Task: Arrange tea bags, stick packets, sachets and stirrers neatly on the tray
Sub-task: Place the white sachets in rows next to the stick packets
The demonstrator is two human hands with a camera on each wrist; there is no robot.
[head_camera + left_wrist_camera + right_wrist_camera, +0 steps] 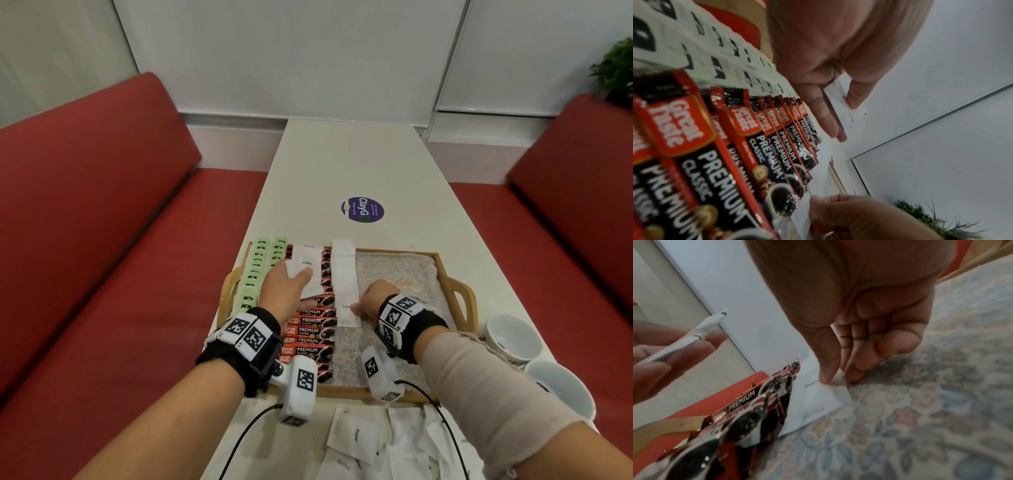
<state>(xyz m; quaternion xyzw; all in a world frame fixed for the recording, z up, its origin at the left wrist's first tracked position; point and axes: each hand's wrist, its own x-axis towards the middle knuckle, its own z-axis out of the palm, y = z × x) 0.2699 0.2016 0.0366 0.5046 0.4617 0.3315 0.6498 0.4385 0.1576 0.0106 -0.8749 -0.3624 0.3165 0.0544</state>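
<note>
as the tray (455,291) fills from its left side: three columns stand done or underway
tea bags (255,270): pale green, two overlapping columns at the tray's far left
stick packets (310,330): red and black, shingled; each long axis runs across the tray, the column running away from the person
left hand (286,291): thumb and fingers pinch a small bundle of sugar sachets (306,270) above the sticks
sachet column (346,277): white, overlapping, on the floral cloth (394,270) just right of the sticks; long axis points away, far end overhanging the rim
right hand (371,299): fingertips curled, pinching the nearest sachet's right edge (838,391) (seemingly nudging it straight)
handling: paper sachets look light, limp, prone to sliding; best taken by an edge or corner
loose sachets (356,442): heaped on the table, near the person
</note>
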